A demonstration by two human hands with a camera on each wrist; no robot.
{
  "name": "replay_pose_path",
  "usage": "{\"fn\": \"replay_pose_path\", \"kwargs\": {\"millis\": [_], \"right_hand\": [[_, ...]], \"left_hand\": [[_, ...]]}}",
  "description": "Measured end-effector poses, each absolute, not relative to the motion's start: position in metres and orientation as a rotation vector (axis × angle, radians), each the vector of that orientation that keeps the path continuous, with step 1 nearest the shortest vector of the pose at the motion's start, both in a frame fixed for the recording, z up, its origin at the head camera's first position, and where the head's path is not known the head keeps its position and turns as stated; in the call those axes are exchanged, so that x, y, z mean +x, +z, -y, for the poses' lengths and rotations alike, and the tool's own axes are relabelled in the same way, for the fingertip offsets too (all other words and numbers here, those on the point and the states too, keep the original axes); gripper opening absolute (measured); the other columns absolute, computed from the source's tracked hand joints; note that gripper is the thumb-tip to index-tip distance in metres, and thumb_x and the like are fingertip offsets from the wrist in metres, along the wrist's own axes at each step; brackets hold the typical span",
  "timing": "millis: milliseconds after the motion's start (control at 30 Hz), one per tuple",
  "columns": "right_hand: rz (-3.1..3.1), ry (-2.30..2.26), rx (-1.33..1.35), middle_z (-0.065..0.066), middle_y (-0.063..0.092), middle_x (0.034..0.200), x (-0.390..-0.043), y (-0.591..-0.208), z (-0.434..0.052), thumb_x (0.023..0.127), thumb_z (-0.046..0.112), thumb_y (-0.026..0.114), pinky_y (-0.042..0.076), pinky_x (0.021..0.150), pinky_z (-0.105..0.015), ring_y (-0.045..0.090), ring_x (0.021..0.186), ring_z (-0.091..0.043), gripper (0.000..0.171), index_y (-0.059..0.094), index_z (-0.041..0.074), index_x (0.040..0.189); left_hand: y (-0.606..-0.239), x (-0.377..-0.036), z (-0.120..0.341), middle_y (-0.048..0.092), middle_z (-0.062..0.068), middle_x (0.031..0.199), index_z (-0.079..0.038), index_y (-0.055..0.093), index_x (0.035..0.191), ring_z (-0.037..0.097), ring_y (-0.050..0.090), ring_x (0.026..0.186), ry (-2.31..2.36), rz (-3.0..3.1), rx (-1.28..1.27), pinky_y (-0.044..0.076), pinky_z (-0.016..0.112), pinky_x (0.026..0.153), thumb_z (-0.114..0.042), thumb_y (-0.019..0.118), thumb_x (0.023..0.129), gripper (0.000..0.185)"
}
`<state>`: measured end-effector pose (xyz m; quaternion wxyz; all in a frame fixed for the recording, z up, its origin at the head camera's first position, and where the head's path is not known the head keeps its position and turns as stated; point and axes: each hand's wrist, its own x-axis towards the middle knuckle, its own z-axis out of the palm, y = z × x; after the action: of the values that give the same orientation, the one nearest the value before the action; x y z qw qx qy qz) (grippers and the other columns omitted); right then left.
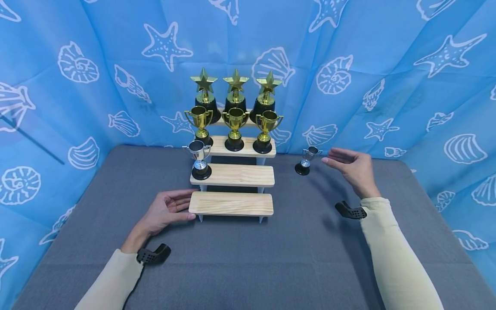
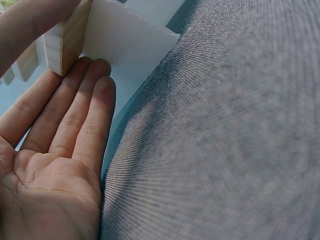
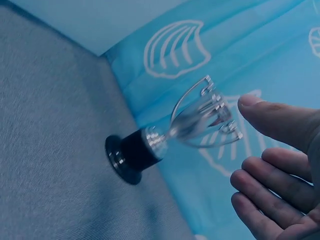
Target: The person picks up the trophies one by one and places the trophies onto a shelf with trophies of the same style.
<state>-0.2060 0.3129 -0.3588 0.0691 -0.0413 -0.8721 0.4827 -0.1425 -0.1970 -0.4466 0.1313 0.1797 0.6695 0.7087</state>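
Observation:
A small silver trophy cup point(image 1: 305, 162) with a black base is right of the stand, leaning slightly right in the head view. I cannot tell whether its base sits flat on the table. My right hand point(image 1: 352, 168) is just beside its rim, thumb and fingers apart, holding nothing. The right wrist view shows a gap between the thumb point(image 3: 272, 117) and the slightly blurred cup point(image 3: 197, 120). My left hand point(image 1: 170, 211) holds the left end of the lowest step of a wooden display stand point(image 1: 232, 204), thumb on one side, fairly straight fingers point(image 2: 90, 120) against the other.
Another silver cup point(image 1: 200, 165) stands at the left of the second step. Three gold cups point(image 1: 234, 129) line the step above, and three gold star trophies point(image 1: 235, 92) the top one. Behind the grey-covered table point(image 1: 294, 258) hangs a blue curtain point(image 1: 232, 38) with shell patterns.

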Motion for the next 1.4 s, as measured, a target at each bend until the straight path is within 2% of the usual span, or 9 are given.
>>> {"fn": "replay_pose_path", "kwargs": {"millis": [167,333,533,667,767,800,867,1033,1400], "right_hand": [[2.691,1.475,-0.139,-0.016,0.065,0.134,-0.212,-0.370,-0.315,0.084,0.045,0.082,0.056,0.098,-0.027,0.065,0.116,-0.016,0.074,0.059,0.003,0.140],[2.732,1.481,-0.066,-0.018,0.065,0.133,-0.217,-0.381,-0.315,0.085,0.040,0.083,0.055,0.102,-0.037,0.064,0.121,-0.027,0.071,0.059,0.001,0.140],[2.765,1.514,-0.020,-0.018,0.064,0.134,-0.222,-0.389,-0.312,0.085,0.037,0.084,0.055,0.102,-0.037,0.061,0.123,-0.033,0.069,0.060,0.000,0.139],[2.774,1.528,-0.007,-0.018,0.064,0.134,-0.227,-0.393,-0.308,0.085,0.037,0.084,0.055,0.100,-0.036,0.062,0.123,-0.033,0.069,0.061,0.001,0.138],[2.793,1.522,0.000,-0.017,0.066,0.132,-0.231,-0.396,-0.306,0.084,0.040,0.084,0.056,0.092,-0.027,0.063,0.121,-0.030,0.068,0.063,0.003,0.136],[2.803,1.515,-0.001,-0.017,0.066,0.131,-0.232,-0.397,-0.305,0.084,0.041,0.084,0.056,0.091,-0.027,0.064,0.119,-0.029,0.068,0.063,0.003,0.136],[2.821,1.482,-0.006,-0.017,0.068,0.127,-0.235,-0.398,-0.303,0.083,0.043,0.085,0.055,0.082,-0.023,0.067,0.111,-0.024,0.067,0.066,0.003,0.133],[2.843,1.419,-0.028,-0.017,0.072,0.116,-0.241,-0.403,-0.299,0.081,0.043,0.086,0.054,0.067,-0.025,0.063,0.090,-0.016,0.061,0.070,0.003,0.125],[2.878,1.380,0.006,-0.020,0.071,0.115,-0.249,-0.410,-0.295,0.085,0.044,0.082,0.051,0.069,-0.026,0.060,0.094,-0.023,0.056,0.072,0.001,0.120]], "left_hand": [[-0.446,-0.142,0.197,0.046,0.038,0.143,0.020,0.042,0.141,0.013,0.064,0.119,2.050,-1.957,0.511,0.052,0.031,0.103,0.013,0.078,0.079,0.073],[-0.446,-0.142,0.197,0.045,0.039,0.143,0.020,0.042,0.141,0.013,0.063,0.119,2.052,-1.955,0.511,0.052,0.031,0.104,0.014,0.078,0.078,0.073],[-0.445,-0.142,0.197,0.044,0.040,0.144,0.020,0.042,0.141,0.013,0.063,0.119,2.052,-1.955,0.505,0.052,0.031,0.104,0.013,0.078,0.078,0.073],[-0.445,-0.142,0.197,0.045,0.039,0.144,0.019,0.042,0.141,0.013,0.063,0.119,2.046,-1.955,0.501,0.052,0.031,0.104,0.013,0.078,0.079,0.073],[-0.445,-0.143,0.197,0.046,0.038,0.144,0.019,0.042,0.142,0.014,0.063,0.120,2.044,-1.950,0.497,0.052,0.031,0.104,0.013,0.079,0.079,0.073],[-0.445,-0.143,0.197,0.046,0.037,0.144,0.018,0.042,0.142,0.014,0.063,0.120,2.044,-1.948,0.495,0.052,0.032,0.104,0.012,0.079,0.079,0.073],[-0.445,-0.143,0.197,0.046,0.037,0.144,0.018,0.042,0.142,0.014,0.063,0.120,2.043,-1.942,0.489,0.052,0.032,0.104,0.012,0.079,0.079,0.073],[-0.446,-0.144,0.197,0.046,0.036,0.145,0.017,0.042,0.143,0.015,0.063,0.121,2.044,-1.935,0.484,0.052,0.033,0.104,0.013,0.078,0.079,0.073],[-0.446,-0.144,0.197,0.047,0.035,0.145,0.017,0.042,0.143,0.015,0.063,0.121,2.048,-1.927,0.485,0.052,0.033,0.104,0.012,0.079,0.079,0.074]]}}
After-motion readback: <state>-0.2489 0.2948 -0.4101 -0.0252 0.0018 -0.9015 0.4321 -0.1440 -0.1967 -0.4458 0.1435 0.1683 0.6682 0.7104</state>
